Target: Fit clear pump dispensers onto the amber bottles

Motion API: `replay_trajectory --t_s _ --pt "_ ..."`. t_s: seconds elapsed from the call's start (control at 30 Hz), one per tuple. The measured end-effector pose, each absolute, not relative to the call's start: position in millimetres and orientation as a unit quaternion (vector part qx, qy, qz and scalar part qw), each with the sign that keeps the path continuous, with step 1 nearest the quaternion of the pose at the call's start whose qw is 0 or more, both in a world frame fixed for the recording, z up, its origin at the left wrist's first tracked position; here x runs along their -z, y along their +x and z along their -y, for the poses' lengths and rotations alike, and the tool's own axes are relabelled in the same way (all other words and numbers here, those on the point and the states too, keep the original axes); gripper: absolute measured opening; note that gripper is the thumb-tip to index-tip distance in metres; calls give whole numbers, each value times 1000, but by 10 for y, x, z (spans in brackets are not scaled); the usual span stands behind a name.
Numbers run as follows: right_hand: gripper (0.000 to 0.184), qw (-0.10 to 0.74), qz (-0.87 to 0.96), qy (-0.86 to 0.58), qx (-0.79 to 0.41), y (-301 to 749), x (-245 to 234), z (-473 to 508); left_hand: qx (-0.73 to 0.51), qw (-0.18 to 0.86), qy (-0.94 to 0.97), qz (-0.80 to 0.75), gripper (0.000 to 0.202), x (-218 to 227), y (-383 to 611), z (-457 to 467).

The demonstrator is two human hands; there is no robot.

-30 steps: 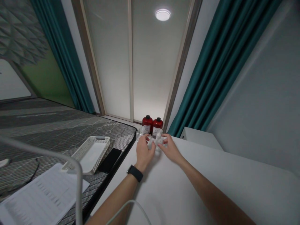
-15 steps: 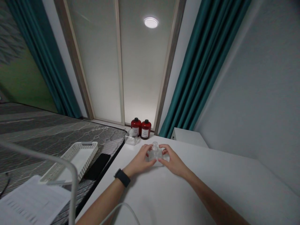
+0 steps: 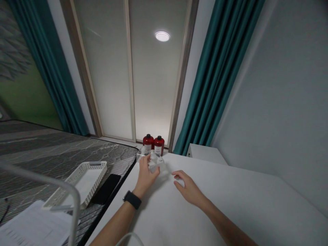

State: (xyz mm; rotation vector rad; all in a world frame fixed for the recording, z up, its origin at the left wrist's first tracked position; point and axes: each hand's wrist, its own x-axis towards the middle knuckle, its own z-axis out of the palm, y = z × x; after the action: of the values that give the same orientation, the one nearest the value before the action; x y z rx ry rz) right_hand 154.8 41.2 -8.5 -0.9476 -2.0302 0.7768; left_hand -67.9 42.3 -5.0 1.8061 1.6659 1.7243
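Note:
My left hand (image 3: 145, 173), with a black watch on the wrist, is closed around a small clear bottle (image 3: 155, 163) and holds it just above the white table (image 3: 230, 201). My right hand (image 3: 187, 186) rests open on the table a little to the right, fingers spread, holding nothing. Two dark red bottles (image 3: 153, 144) with black caps stand at the table's far end, just beyond the clear bottle. A small clear box (image 3: 141, 154) sits next to them.
A patterned grey mattress (image 3: 51, 153) lies to the left with a white plastic basket (image 3: 82, 181), a black phone (image 3: 106, 188) and printed papers (image 3: 33, 229) on it. A white tube (image 3: 64, 191) crosses the near left. Teal curtains (image 3: 212, 85) flank pale sliding doors.
My right hand has let go of the clear bottle and dropped to the table. My left hand has carried the bottle up and to the left. The view has tilted slightly.

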Motion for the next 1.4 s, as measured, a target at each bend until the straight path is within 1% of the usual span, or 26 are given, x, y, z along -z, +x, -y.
replay_trajectory --t_s 0.13,0.27,0.53,0.77,0.9,1.0,1.2,1.4 --pt "24 387 788 -373 -301 1452 127 -503 -614 71 518 -591 36 107 -671 -460" --pt "24 410 775 -375 -301 1255 187 -745 -624 68 492 -603 40 123 -653 -461" --pt "26 474 741 -379 -287 807 284 -1336 -620 28 465 -632 44 74 -687 -442" --pt "45 540 692 -409 -250 476 94 -1878 -620 31 450 -642 46 57 -668 -424" --pt "55 541 682 -417 -261 313 24 -2049 -613 27 457 -644 46 61 -667 -418" --pt "59 531 677 -422 -287 236 30 -2119 -609 24 464 -643 45 65 -665 -417" --pt "53 512 674 -411 -339 247 83 -2165 -612 47 460 -642 46 71 -658 -425" --pt "55 509 667 -410 -357 464 91 -2026 -618 60 490 -612 44 79 -648 -421"
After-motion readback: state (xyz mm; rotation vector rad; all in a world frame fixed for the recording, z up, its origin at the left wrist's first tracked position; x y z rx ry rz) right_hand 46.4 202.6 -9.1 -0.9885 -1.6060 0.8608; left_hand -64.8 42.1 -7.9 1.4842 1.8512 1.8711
